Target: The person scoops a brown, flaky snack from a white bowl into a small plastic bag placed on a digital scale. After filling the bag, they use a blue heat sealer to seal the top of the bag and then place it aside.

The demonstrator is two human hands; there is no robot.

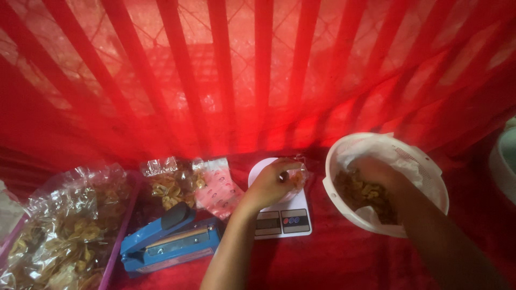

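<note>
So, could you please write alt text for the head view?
A left hand holds a small clear bag of chips on a white kitchen scale, while the right hand reaches into a white bowl of chips. A blue heat sealer and filled bags lie left.

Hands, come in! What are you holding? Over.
Left hand holds small clear bag over scale. Right hand in white bowl of chips. Nothing blocking.

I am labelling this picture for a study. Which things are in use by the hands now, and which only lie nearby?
In use:
- left hand holding a small clear bag over the white scale
- right hand inside the white bowl of chips

Lying nearby:
- blue heat sealer
- filled chip bags
- large clear bags in a purple tray
</note>
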